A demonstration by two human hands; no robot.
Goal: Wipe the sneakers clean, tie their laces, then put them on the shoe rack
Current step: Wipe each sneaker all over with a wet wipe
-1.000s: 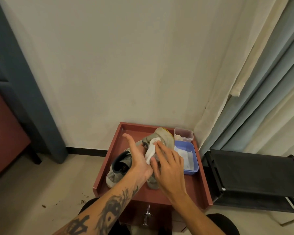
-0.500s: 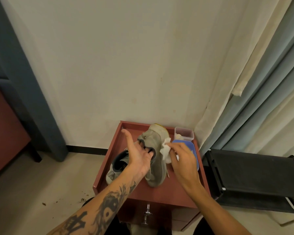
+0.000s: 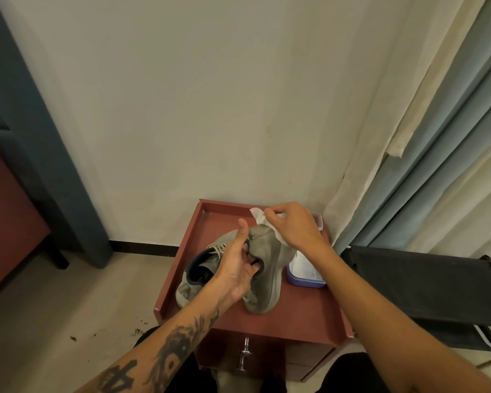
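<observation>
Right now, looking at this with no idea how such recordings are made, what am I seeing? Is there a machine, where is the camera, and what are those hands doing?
There is no machine here. A person works with bare hands, and a camera worn on their head looks forward and down, so you see their own arms reaching out. The left hand grips a grey sneaker by its opening, fingers hooked inside, holding it tilted. The right hand pinches a white wipe at that shoe's far end. A second sneaker lies beside it on the red cabinet top, which has a raised rim. To the right on that top are a blue tray and a small clear container, partly hidden by the hand. The black shoe rack stands on the floor at right.
</observation>
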